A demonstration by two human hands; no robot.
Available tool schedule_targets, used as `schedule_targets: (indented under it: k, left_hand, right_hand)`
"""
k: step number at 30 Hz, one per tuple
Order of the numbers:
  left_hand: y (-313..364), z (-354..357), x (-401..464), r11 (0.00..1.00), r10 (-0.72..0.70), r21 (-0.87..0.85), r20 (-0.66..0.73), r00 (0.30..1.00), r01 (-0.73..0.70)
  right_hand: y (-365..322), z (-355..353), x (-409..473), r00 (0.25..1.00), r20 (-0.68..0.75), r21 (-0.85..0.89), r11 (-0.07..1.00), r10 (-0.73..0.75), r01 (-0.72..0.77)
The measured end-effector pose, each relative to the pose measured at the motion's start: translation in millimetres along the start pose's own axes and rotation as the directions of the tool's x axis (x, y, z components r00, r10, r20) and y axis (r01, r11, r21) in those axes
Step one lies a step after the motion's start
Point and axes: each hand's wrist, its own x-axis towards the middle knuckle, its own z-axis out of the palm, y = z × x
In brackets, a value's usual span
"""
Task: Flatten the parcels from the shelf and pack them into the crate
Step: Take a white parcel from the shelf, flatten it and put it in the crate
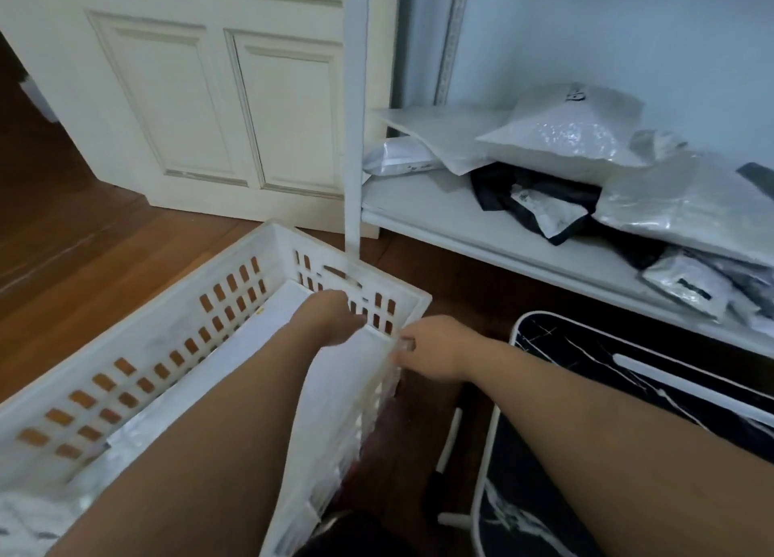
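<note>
parcels: a loose heap of white, silvery and black mailer bags on the white shelf, right of the door
crate: white slotted plastic, on the wooden floor just left of the shelf's upright post; pale flat bags already lie inside
white parcel: stands on edge against the crate's right wall, inside it
left hand: reaches into the crate's far right corner, fingers curled down onto the top of the white parcel; grip itself hidden
right hand: at the crate's right rim, fingers pinched together on the parcel's upper edge
folding stool: black, white-framed, beside the right forearm
</note>
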Motion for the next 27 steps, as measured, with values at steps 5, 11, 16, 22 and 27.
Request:
schedule_targets:
  k: [5, 11, 16, 22, 27]
  left_hand:
    - [90.3, -14.4, -30.9, 0.97, 0.244, -0.017, -0.002, 0.97, -0.244]
    - [186.5, 0.3, -62.7, 0.888, 0.459, -0.015, 0.06, 0.886, -0.459]
    - [254.3, 29.9, -63.8, 0.839, 0.486, -0.302, 0.046, 0.873, -0.452]
    - [317.4, 67.4, -56.9, 0.5, 0.265, -0.865, 0.202, 0.943, 0.045]
    - [355.2, 79.1, -28.7, 0.237, 0.218, -0.959, 0.207, 0.954, 0.154]
  right_hand:
    - [39.3, -26.9, -52.6, 0.99, -0.139, -0.103, 0.993, 0.035, -0.049]
    - [142.6, -47.3, -158.5, 0.919, -0.287, -0.06, 0.952, 0.27, -0.299]
    - [228.4, -46.9, -241.5, 0.791, -0.372, 0.112, 0.869, 0.486, -0.481]
    - [288.8, -34.4, -265.9, 0.717, -0.337, 0.272, 0.792, 0.61, -0.546]
    - [311.8, -48.4, -244.2, 0.676, -0.481, 0.288, 0.829, 0.558, -0.48]
